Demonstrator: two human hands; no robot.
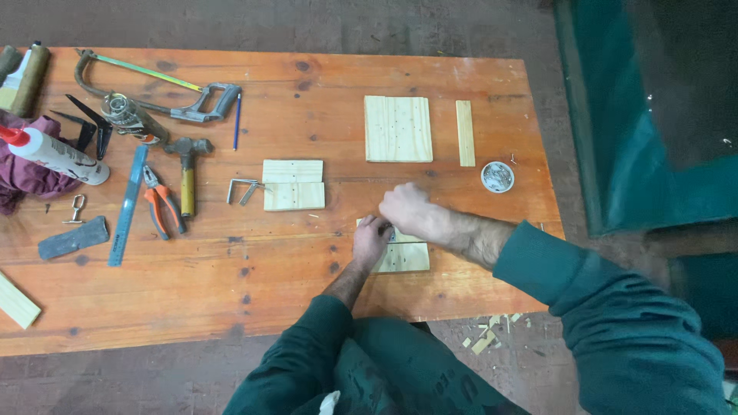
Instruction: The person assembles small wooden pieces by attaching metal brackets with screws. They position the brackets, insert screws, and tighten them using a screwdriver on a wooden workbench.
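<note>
Sleeves: dark green sleeves (615, 323) fill the bottom edge, nearest the lens, with both forearms reaching up onto the tabletop (254, 284).
Left hand: the left hand (370, 237) lies fingers curled on the small pine board (403, 257) near the front edge of the tabletop; I cannot tell whether it grips the board or only presses on it.
Right hand: the right hand (405, 209) crosses over from the right, fingers bent down and touching the left hand's fingertips at the top of that board; what it pinches, if anything, is hidden.
Small pine board: flat on the tabletop, mostly covered by the two hands, its lower right corner showing.
Other wood: two joined pine pieces (293, 185) to the left, a square pine panel (397, 128) beyond, and a narrow strip (465, 133) just beside it.
Fasteners: a round tin of screws (497, 177) to the right of the hands; bent metal brackets (243, 189) touching the joined pieces.
Tools at left: hammer (187, 173), orange-handled pliers (161, 204), blue ruler (128, 204), hacksaw (157, 88), blue pencil (237, 120), glue bottle (54, 155) on a purple rag (19, 180).
</note>
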